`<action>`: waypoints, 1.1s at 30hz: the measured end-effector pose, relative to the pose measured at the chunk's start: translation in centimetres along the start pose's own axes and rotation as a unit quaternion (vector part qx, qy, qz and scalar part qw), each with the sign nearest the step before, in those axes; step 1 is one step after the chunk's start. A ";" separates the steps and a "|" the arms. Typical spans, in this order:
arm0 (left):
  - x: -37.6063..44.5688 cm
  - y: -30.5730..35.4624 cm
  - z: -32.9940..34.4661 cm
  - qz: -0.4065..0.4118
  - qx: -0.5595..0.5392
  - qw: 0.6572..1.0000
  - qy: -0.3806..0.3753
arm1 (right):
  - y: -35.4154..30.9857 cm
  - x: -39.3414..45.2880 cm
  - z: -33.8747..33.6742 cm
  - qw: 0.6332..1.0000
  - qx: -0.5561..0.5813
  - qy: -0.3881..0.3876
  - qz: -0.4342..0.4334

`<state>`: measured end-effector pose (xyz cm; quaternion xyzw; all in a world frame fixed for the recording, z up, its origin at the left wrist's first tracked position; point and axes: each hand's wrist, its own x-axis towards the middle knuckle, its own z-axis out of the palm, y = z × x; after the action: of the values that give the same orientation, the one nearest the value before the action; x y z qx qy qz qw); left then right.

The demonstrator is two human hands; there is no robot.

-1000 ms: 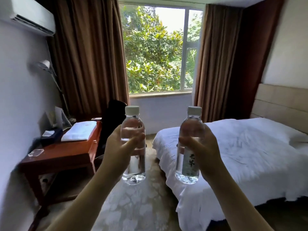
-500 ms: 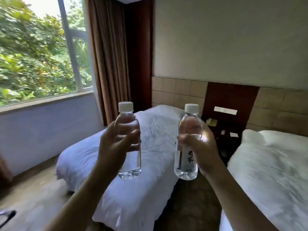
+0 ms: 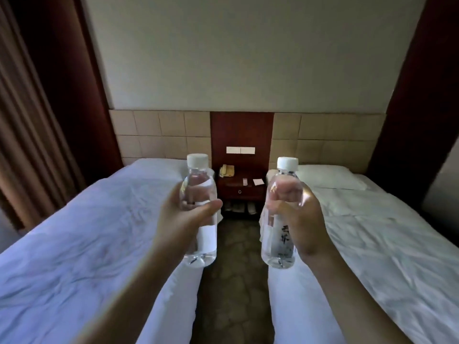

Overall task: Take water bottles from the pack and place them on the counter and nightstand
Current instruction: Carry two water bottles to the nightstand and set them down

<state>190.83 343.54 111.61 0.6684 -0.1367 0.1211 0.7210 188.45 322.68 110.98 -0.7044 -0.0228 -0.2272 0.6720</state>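
Left hand (image 3: 185, 219) is wrapped closed around the left water bottle (image 3: 200, 214), thumb across the front, bottle upright, white cap on top. Right hand (image 3: 296, 219) is closed the same way around the right water bottle (image 3: 279, 234), also upright and capped, dark print on its label. Both bottles look full and sealed. They are held out in front, side by side and apart, over the carpeted aisle (image 3: 233, 281).

The nightstand (image 3: 242, 186) is the landmark: straight ahead at the far end of the aisle, seen between the two bottles. Left bed (image 3: 82, 232) flanks the aisle on the nightstand's left, right bed (image 3: 372, 232) on its right, a pillow (image 3: 327, 180) at the right bed's head.

Key relation: the nightstand lies dead ahead of both hands, well apart, neither hand clearly nearer. Bottle long axes are vertical, so I judge no reorienting is needed, just a walk forward and a set-down.

On the nightstand top: telephone (image 3: 226, 170) at the left, a small object and a paper card (image 3: 258, 182) towards the right, bare space at the front. One drawer (image 3: 239, 191) is closed, contents hidden. The open shelf below holds what look like slippers (image 3: 239, 207). Switch plate (image 3: 240, 150) is on the panel above.

No counter or pack in view.
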 end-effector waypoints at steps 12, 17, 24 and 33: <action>20.9 -7.6 5.4 0.016 0.017 1.000 0.005 | 8.2 21.8 1.7 1.000 -0.004 -0.010 -0.001; 29.1 -11.3 5.4 0.004 0.003 1.000 0.015 | 11.4 30.0 3.2 1.000 0.007 0.002 0.009; 42.9 -19.0 5.2 -0.001 -0.014 1.000 0.000 | 18.7 43.0 6.7 1.000 -0.010 0.022 0.016; 63.8 -27.1 7.2 -0.020 -0.072 0.996 -0.040 | 25.5 61.8 11.6 0.998 -0.026 0.054 0.018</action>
<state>259.79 333.76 109.81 0.6221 -0.1602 0.0694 0.7632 255.77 314.40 108.82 -0.7085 0.0319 -0.2534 0.6578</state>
